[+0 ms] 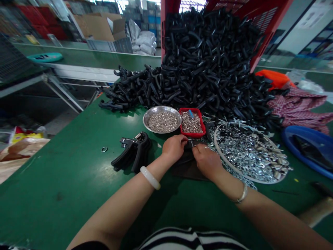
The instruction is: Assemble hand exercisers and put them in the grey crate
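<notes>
My left hand (174,147) is closed in a pinch, its fingertips beside a small silver metal part (191,142). From the other side my right hand (208,160) has its fingers closed on that part, whose exact kind is too small to tell. Below both hands lies a dark flat pad (191,172) on the green table. Left of my left hand rests a black hand grip exerciser (134,152) with a metal spring at its top. Just beyond my fingers are a red tray (192,134) of small metal pins and a steel bowl (145,121) full of tiny metal pieces.
A large heap of black plastic handles (203,76) spills from a red crate (262,41) at the back. On the right are a round tray (226,161) of mixed metal parts, a blue basin (291,130) and a hammer (317,210). A metal ring (104,149) lies left.
</notes>
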Demonstrator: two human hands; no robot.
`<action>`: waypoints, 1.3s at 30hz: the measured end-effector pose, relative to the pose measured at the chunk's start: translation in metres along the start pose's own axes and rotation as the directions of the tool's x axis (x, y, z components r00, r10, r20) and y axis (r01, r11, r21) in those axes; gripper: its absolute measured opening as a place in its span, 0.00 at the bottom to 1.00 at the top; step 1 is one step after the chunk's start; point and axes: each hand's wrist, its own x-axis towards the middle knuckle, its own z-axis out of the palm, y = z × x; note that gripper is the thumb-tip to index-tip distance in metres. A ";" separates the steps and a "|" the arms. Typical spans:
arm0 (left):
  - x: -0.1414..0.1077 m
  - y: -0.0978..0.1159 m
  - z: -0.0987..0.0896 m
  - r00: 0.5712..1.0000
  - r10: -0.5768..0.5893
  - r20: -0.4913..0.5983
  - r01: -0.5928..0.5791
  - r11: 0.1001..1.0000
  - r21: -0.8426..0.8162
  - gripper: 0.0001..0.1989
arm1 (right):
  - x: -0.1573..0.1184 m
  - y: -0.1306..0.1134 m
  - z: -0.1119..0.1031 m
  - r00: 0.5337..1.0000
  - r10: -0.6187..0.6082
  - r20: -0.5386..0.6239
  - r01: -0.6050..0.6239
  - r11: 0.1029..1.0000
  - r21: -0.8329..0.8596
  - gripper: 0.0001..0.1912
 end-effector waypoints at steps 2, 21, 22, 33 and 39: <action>0.000 0.000 0.002 1.000 0.003 0.011 -0.003 1.000 -0.003 0.08 | -0.003 0.002 0.001 0.999 -0.037 -0.013 0.038 0.999 0.031 0.12; 0.004 0.008 0.009 0.943 0.285 0.172 -0.321 0.915 0.244 0.09 | -0.037 0.022 0.023 0.987 0.018 -0.159 0.050 0.908 0.416 0.16; 0.004 0.009 0.008 0.940 0.292 0.175 -0.329 0.912 0.246 0.09 | -0.038 0.022 0.023 0.988 0.021 -0.154 0.046 0.909 0.413 0.16; 0.006 0.016 0.007 0.848 0.390 0.360 -0.514 0.770 0.377 0.13 | -0.038 0.024 0.025 0.990 0.011 -0.139 0.049 0.906 0.420 0.17; 0.005 0.008 0.007 0.834 0.389 0.391 -0.529 0.765 0.367 0.13 | -0.039 0.021 0.026 0.993 0.003 -0.121 0.051 0.897 0.440 0.16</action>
